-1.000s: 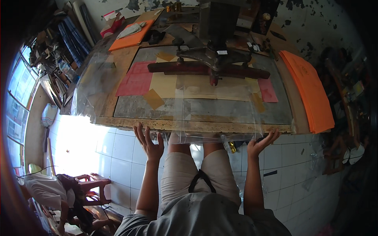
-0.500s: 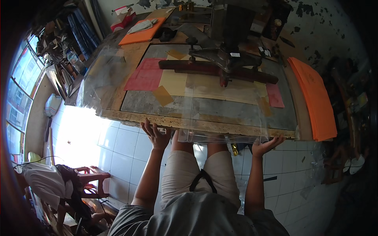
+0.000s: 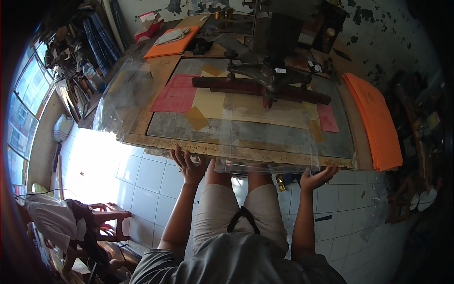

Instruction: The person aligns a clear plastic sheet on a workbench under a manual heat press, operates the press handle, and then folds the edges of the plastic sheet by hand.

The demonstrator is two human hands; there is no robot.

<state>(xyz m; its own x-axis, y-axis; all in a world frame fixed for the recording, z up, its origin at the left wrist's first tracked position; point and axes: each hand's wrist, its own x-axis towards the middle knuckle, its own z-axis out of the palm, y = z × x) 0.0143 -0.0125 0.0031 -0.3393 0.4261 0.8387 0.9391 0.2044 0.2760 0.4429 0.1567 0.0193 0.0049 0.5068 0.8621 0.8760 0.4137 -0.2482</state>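
My left hand [image 3: 189, 166] touches the worn wooden front edge [image 3: 179, 144] of a board, its fingers spread and pointing up. Toward the right end of the same edge, my right hand [image 3: 319, 178] rests palm up with its fingers stretched along the wood. A grey metal plate [image 3: 283, 142] is set into the board. On it lie a pink sheet [image 3: 175, 93], a cream sheet [image 3: 209, 105] and pieces of brown tape [image 3: 196, 119]. Clear plastic film [image 3: 269, 146] hangs over the front edge between my hands. A dark press arm [image 3: 255, 87] spans the sheets.
Folded orange material [image 3: 373, 120] lies at the board's right side. Another orange piece [image 3: 172, 42] with a pale cloth [image 3: 172, 35] is at the back left. Clear plastic [image 3: 127, 90] covers the left side. A red stool [image 3: 111, 218] and a seated person [image 3: 56, 217] are at lower left.
The whole view has shifted slightly, with the board a little lower in the picture. Both hands stay at the front edge, with little change in their pose.
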